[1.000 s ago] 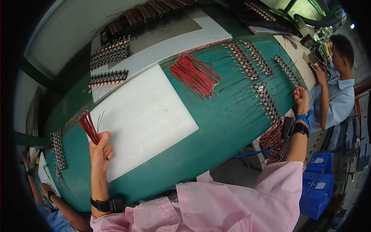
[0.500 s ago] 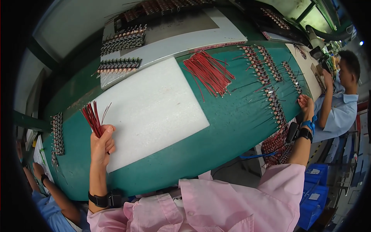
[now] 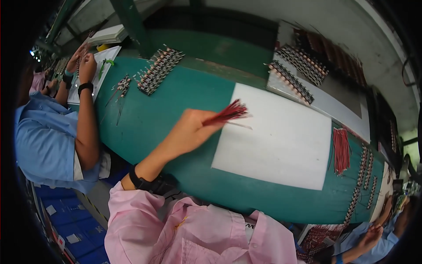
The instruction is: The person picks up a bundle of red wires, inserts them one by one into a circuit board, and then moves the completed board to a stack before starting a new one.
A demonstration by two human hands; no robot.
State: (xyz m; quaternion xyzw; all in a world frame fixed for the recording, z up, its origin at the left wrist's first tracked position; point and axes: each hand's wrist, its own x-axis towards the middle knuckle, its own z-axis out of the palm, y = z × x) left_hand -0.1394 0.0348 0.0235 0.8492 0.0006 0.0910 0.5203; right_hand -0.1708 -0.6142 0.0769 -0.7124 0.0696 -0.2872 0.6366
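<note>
My left hand (image 3: 193,130) is closed around a bundle of red wires (image 3: 229,113). The wires fan out to the right, over the left edge of a white foam sheet (image 3: 277,136) on the green tabletop. At the lower right, my right hand (image 3: 369,237), with a blue band at its wrist, is beyond the table's right end and close to a co-worker's blue sleeve. Its fingers are small and blurred, so I cannot see whether they hold anything. Nearby on the table run rows of small wired components (image 3: 357,189), beside a pile of red wires (image 3: 341,152).
A co-worker's hand (image 3: 88,68) is at the far left, beside a white board (image 3: 99,66). Nearer are a block of component strips (image 3: 159,72) and some loose parts (image 3: 123,86). A raised panel (image 3: 321,105) carrying more strips stands at the back right. Blue bins (image 3: 66,220) stand lower left.
The view has swung to the left, bringing the left co-worker and the component block further in. My left hand has tilted, so the wires point right instead of up. My right hand has left the component strip.
</note>
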